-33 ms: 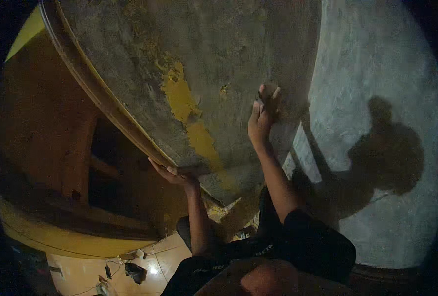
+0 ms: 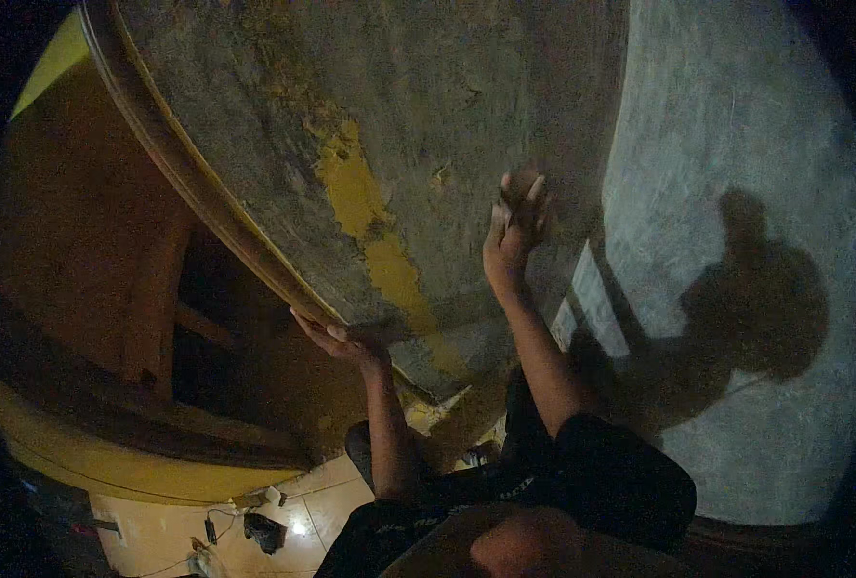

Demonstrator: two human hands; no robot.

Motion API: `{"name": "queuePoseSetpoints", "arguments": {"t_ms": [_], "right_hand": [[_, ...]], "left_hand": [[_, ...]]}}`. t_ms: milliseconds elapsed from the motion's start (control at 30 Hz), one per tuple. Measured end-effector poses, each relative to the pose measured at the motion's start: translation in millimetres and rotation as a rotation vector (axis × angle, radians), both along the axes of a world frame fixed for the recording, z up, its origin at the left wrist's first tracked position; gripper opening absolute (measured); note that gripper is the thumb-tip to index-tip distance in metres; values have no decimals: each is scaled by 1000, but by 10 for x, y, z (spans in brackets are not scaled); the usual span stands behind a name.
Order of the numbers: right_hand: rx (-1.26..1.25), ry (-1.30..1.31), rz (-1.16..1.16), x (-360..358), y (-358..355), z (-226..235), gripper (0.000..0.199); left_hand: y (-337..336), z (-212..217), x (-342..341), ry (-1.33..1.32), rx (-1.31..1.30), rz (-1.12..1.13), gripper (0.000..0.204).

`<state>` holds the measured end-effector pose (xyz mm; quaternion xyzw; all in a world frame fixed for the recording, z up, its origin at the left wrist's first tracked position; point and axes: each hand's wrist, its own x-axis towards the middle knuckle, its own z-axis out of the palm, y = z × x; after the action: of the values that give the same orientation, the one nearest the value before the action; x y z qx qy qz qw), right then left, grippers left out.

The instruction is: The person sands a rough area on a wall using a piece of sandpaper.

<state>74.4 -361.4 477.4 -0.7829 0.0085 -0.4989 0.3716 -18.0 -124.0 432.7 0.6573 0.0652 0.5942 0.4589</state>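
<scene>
A rough grey wall (image 2: 486, 125) with a flaking yellow paint strip (image 2: 358, 193) rises before me. My right hand (image 2: 519, 226) is raised against it, right of the strip. Its fingers are bent around a thin dark piece, too dim to name. Lower down, my left hand (image 2: 346, 347) lies with fingers stretched out along the wooden frame (image 2: 197, 197) that edges the wall. It holds nothing that I can see.
To the left is a dark recess (image 2: 216, 318) with wooden members. A pale wall (image 2: 736, 125) carries my shadow on the right. On the tiled floor (image 2: 336, 482) lie a black bag-like item (image 2: 265, 532) and cables.
My right hand has shifted very slightly down the wall, and its fingers have changed position a little. My left hand stays at the frame.
</scene>
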Motion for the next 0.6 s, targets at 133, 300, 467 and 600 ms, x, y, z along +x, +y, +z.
{"name": "queuePoseSetpoints", "arguments": {"t_ms": [133,300,467,600], "right_hand": [[-83,33,11,-158,48,-199,41],[-65,-1,4,-152,78,-232,41],[-40,33,-8,-115,49,-289,41],[26,17,19,-104,107,-228,41]], "left_hand": [[-7,15,75,-42,-52,21,75],[12,-1,32,-18,-115,13,77],[88,-146,119,-90,-15,30,76],[54,-56,76,-54,-28,47,72]]}}
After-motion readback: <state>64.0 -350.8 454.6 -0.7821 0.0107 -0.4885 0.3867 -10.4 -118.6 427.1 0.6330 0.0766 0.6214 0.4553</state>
